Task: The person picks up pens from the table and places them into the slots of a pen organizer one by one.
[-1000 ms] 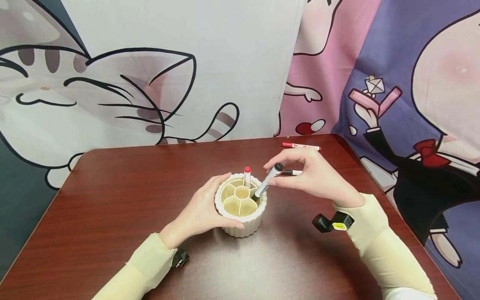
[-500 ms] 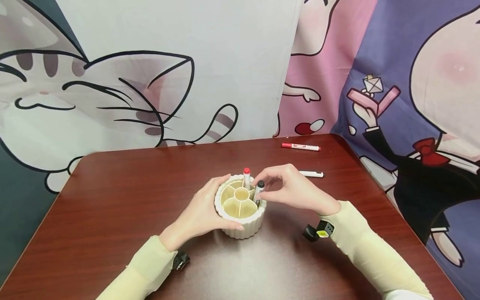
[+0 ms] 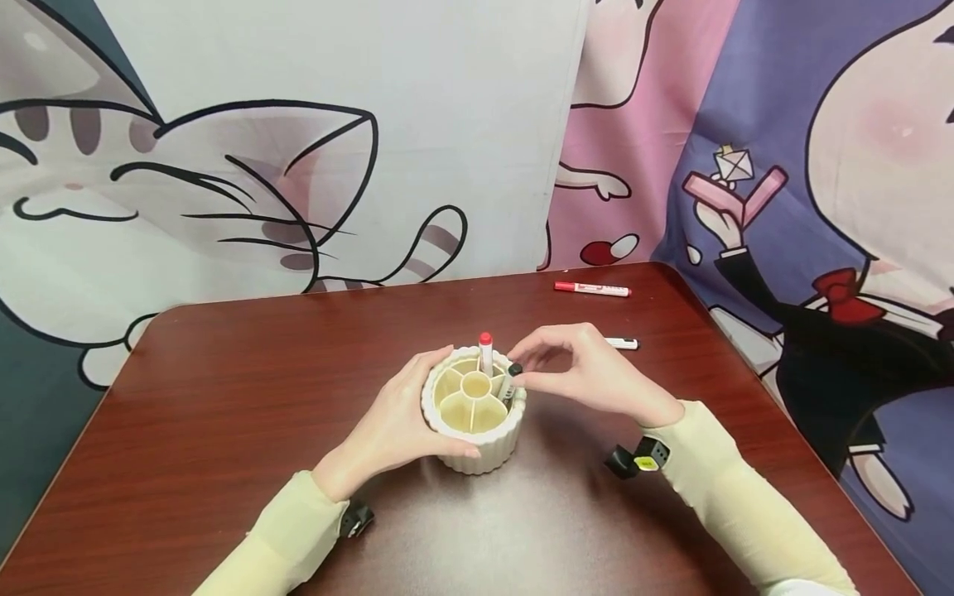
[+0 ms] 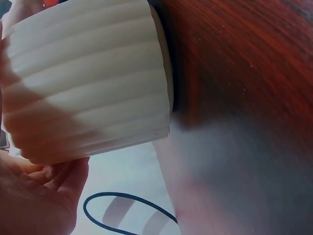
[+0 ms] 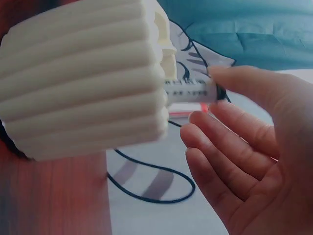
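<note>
A cream, fluted pen holder (image 3: 483,451) with several compartments stands upright on the table. My left hand (image 3: 391,418) grips its left side, thumb along the front and fingers round the back; the left wrist view shows the ribbed wall (image 4: 93,78) up close. Over the holder's right rim, my right hand (image 3: 589,372) pinches the black end of a grey-white marker (image 5: 190,92) between thumb and fingertips. Most of that marker is down inside a right-hand compartment, its lower part hidden. A red-topped marker (image 3: 486,352) stands in a compartment at the back.
On the brown table (image 3: 246,389), a red-and-white marker (image 3: 592,289) lies near the back edge. A white marker with a black end (image 3: 622,343) lies partly behind my right hand. Printed cartoon cloths (image 3: 447,124) hang behind the table.
My right hand has moved left and down, lowering the slanted marker into the right-hand compartment; in the last half second it sinks a little further. My left hand keeps its grip on the holder.
</note>
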